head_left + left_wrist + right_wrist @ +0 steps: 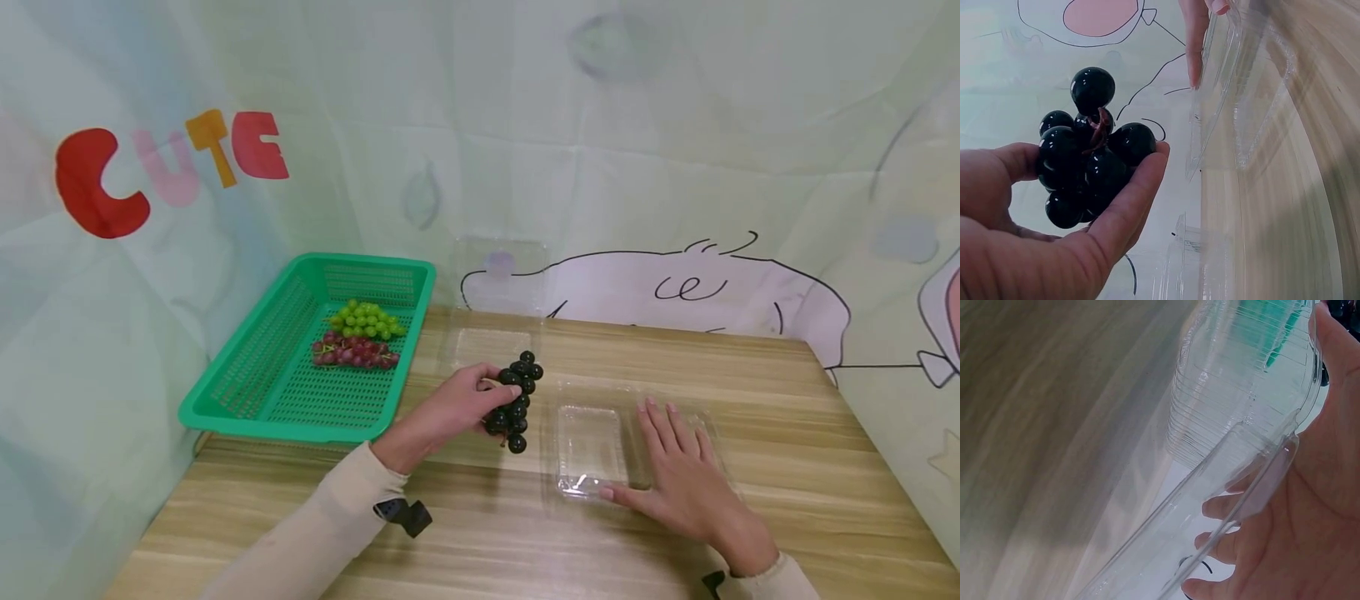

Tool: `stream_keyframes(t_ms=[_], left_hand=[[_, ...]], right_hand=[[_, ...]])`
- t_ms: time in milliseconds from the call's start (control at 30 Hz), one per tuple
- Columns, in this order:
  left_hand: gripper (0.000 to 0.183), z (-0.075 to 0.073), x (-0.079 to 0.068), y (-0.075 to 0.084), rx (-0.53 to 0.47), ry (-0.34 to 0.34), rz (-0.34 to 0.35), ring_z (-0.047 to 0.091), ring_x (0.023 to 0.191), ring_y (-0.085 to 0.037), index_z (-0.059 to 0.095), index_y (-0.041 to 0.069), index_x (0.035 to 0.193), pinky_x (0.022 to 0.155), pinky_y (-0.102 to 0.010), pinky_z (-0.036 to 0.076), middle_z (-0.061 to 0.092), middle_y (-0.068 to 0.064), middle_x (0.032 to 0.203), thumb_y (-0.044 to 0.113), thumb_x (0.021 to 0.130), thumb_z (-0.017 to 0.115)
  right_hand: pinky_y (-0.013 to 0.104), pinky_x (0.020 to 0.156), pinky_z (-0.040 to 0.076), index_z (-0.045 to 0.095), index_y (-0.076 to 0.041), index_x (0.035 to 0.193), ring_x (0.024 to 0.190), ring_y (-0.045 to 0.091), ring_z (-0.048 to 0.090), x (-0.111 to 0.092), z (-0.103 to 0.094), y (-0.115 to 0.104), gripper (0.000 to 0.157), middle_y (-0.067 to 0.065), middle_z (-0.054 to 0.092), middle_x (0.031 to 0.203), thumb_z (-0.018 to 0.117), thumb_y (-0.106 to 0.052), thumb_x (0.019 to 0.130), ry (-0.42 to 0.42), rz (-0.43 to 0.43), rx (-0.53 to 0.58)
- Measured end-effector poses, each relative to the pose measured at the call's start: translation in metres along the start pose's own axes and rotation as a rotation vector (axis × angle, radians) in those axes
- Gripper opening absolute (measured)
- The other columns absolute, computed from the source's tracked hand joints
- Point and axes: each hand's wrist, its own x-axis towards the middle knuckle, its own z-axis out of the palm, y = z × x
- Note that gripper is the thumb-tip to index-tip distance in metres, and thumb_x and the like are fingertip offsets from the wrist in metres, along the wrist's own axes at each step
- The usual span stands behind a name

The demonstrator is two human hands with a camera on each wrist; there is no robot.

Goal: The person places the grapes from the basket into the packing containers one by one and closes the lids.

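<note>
A bunch of black grapes (517, 404) hangs over the table in my left hand (453, 408), gripped between thumb and fingers. In the left wrist view the round black grapes (1107, 175) sit around a reddish stem (1099, 130). To the right, an open clear plastic box (588, 442) lies on the table. My right hand (686, 487) rests on its lid side with the fingers stretched forward and spread, the thumb by the box's near edge. In the right wrist view, the ribbed box wall (1210, 406) shows beside the thumb.
A green plastic basket (277, 431) stands at the left, with green grapes (363, 319) and red grapes (352, 352) inside. Behind my left hand is a second clear box (491, 343), its lid upright near the printed cloth wall (675, 167). Wooden tabletop (480, 542) lies in front.
</note>
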Motion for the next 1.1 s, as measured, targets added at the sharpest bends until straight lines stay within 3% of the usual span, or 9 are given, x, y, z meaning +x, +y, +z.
stream_keyframes(t_ms=[900, 1100], left_hand=[[0.041, 0.019, 0.019, 0.004, -0.043, -0.047, -0.009, 0.073, 0.086, -0.024, 0.053, 0.0, 0.13, 0.085, -0.049, 0.06, 0.068, -0.018, 0.111, 0.026, 0.101, 0.064], [0.043, 0.024, 0.024, 0.005, -0.055, -0.05, -0.012, 0.073, 0.084, -0.024, 0.052, -0.002, 0.13, 0.079, -0.043, 0.062, 0.068, -0.018, 0.11, 0.025, 0.1, 0.064]], right_hand=[[0.073, 0.116, 0.015, 0.018, -0.001, 0.161, 0.152, 0.047, 0.015, 0.002, -0.002, -0.001, 0.12, 0.021, 0.019, 0.167, 0.059, -0.081, 0.081, -0.02, 0.005, -0.014], [0.073, 0.116, 0.013, 0.017, -0.002, 0.161, 0.153, 0.047, 0.013, 0.003, -0.002, -0.001, 0.12, 0.02, 0.018, 0.167, 0.059, -0.081, 0.081, -0.024, 0.01, -0.003]])
